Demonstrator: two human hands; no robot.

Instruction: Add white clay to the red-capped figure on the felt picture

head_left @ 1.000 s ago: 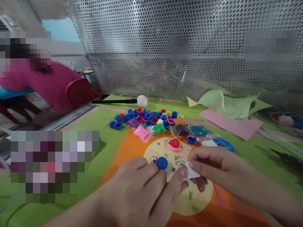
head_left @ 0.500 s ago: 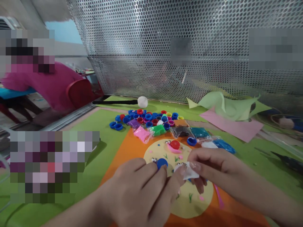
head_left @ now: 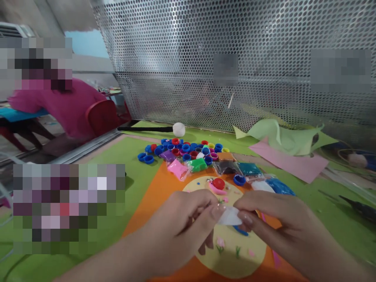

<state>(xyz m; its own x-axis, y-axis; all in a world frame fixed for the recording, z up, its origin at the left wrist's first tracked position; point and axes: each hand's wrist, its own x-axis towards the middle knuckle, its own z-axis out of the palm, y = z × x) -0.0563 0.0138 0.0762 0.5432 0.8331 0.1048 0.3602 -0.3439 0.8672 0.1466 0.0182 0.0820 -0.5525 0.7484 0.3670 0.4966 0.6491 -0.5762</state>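
Observation:
Between both hands is a small white sheet-like piece [head_left: 230,216], and I cannot tell whether it is paper, plastic or clay. My left hand [head_left: 188,227] pinches its left end between thumb and finger. Its right end is pinched by my right hand [head_left: 270,223]. Below them lies a cream oval [head_left: 249,258] on orange paper [head_left: 155,196]. Decorating the oval are a red cap with a pink snail-like body [head_left: 218,185], green grass shapes [head_left: 237,251] and pink bits. A blue strip [head_left: 241,231] shows under the fingers; my left hand hides part of the oval.
Bottle caps [head_left: 185,148] in several colours are heaped behind the oval, with bags of coloured clay [head_left: 197,165] before them. Pink paper [head_left: 290,158] and dark pointed tool [head_left: 357,205] lie right. A perforated metal panel [head_left: 176,58] stands behind; a person in pink [head_left: 73,102] sits left.
My left hand has shifted its grip, its fingers now curled and raised nearer the right hand. The white piece is held more level. The view has tilted slightly, and the blue cap is now hidden.

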